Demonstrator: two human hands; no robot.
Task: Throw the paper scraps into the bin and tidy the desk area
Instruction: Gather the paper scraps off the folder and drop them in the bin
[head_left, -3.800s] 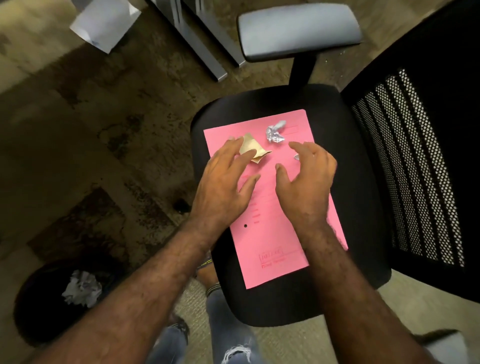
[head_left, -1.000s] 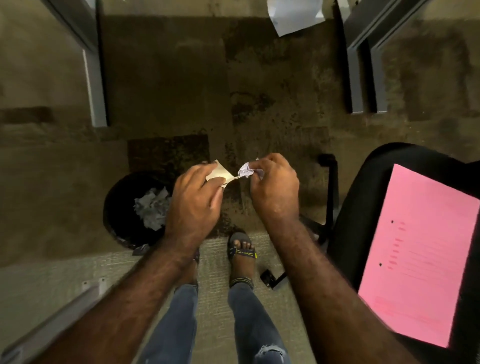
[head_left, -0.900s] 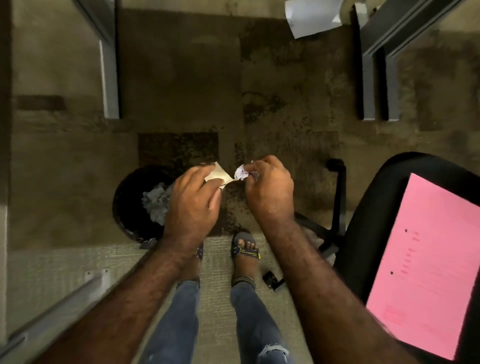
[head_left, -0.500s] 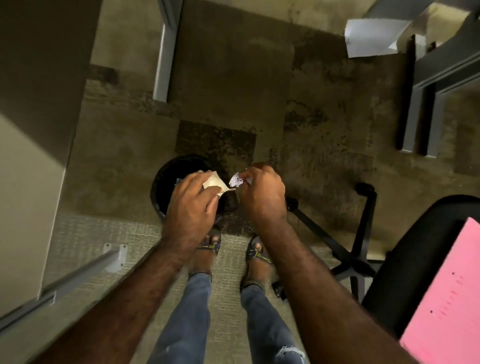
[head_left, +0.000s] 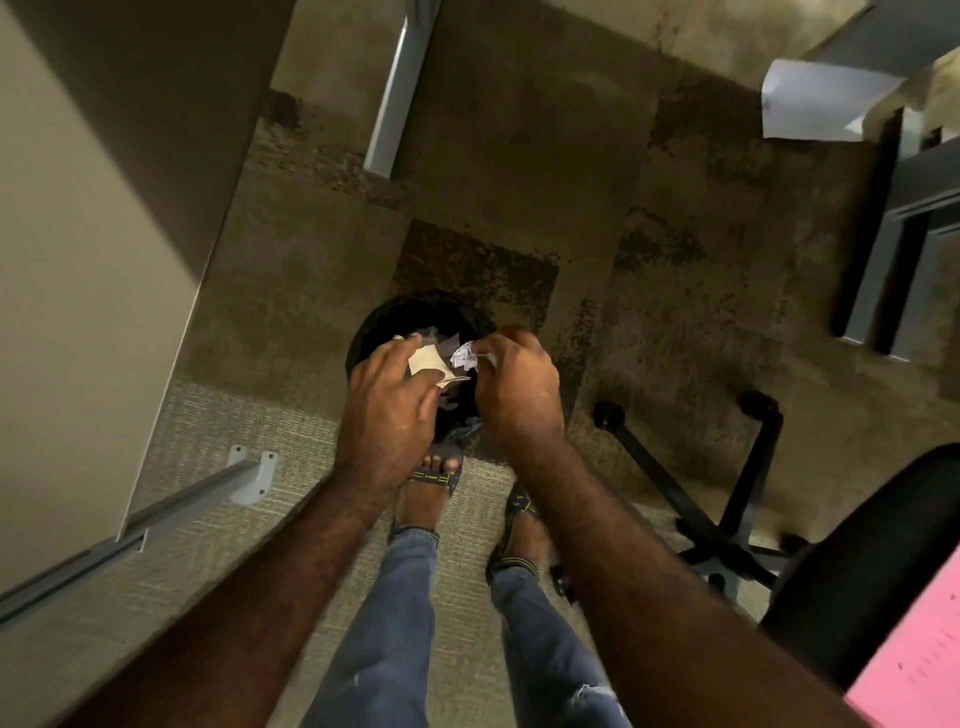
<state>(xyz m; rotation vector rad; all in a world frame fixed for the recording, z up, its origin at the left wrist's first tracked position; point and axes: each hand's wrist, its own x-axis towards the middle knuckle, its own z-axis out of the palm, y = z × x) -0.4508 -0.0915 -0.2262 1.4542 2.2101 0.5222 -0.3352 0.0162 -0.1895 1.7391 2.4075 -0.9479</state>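
Note:
Both hands hover directly over a round black bin (head_left: 384, 325) on the carpet. My left hand (head_left: 387, 410) pinches a flat tan paper scrap (head_left: 428, 361) between thumb and fingers. My right hand (head_left: 517, 387) grips a small crumpled white paper scrap (head_left: 463, 357) at its fingertips. The two scraps almost touch above the bin's opening. Crumpled paper lies inside the bin, mostly hidden by my hands.
A black office chair (head_left: 872, 561) with a pink sheet (head_left: 919, 660) on its seat stands at the right, its wheeled base (head_left: 722, 535) beside my feet. A desk panel (head_left: 78, 249) and grey leg (head_left: 192, 501) are left. A white paper (head_left: 815, 101) lies on the floor far right.
I picked both scraps off the pink sheet on the chair, turned left and carried them over the bin. The bin now sits right beneath my hands.

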